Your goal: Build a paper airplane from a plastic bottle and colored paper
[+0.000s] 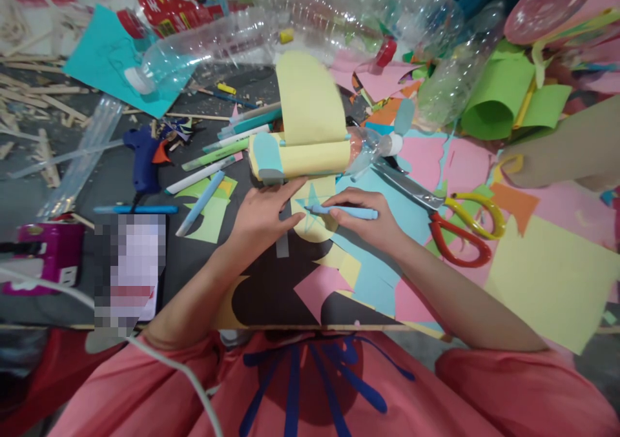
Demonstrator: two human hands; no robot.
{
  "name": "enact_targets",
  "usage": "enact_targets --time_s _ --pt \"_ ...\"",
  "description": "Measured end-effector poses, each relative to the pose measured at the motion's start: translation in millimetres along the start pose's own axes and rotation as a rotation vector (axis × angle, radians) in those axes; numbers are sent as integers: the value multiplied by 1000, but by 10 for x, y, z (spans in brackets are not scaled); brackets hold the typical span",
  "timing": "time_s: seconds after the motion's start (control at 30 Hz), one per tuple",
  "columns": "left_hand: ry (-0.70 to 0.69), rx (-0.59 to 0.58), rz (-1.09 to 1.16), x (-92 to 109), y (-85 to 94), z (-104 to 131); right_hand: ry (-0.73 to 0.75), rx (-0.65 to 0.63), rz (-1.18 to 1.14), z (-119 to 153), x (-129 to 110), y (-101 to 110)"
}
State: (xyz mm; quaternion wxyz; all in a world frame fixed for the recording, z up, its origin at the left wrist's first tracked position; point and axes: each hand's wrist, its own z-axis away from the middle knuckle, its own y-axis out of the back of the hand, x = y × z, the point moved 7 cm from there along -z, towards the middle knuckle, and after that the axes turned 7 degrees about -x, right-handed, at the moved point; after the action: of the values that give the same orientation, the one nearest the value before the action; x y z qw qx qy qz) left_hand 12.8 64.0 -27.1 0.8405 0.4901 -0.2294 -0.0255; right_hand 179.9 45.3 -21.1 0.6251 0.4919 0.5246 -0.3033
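Note:
My right hand (365, 217) is closed around a light blue marker (351, 212), its tip on a yellow paper flap (314, 227) with a blue star drawn on it. Resting beside the flap with fingers apart is my left hand (264, 217), its fingertips near the flap's left edge. The flap extends from a plastic bottle (365, 150) wrapped in yellow paper, lying on its side with its white cap to the right. A curved yellow paper wing (312, 101) rises on the bottle's far side.
Scissors (436, 211) with red and yellow handles lie to the right, near another person's arm (571, 140). At the left are a blue glue gun (145, 156), a phone (140, 266) and several markers (208, 159). Clear bottles (208, 43) lie at the back.

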Motion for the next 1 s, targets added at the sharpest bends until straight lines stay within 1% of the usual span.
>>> enact_targets --time_s 0.2,0.4,0.67,0.77,0.9,1.0 --pt "-23 31 1 3 2 7 -15 22 33 5 -2 3" --pt "-29 21 19 17 18 11 -44 15 18 10 11 1" --pt "-8 10 -3 14 9 11 -35 -13 -12 2 18 0" --pt "6 -5 -1 2 -1 5 -28 1 -14 1 13 2" --pt "-17 19 9 6 3 14 -51 25 -2 7 32 5" --pt "-24 37 21 5 11 26 -38 22 9 8 21 0"
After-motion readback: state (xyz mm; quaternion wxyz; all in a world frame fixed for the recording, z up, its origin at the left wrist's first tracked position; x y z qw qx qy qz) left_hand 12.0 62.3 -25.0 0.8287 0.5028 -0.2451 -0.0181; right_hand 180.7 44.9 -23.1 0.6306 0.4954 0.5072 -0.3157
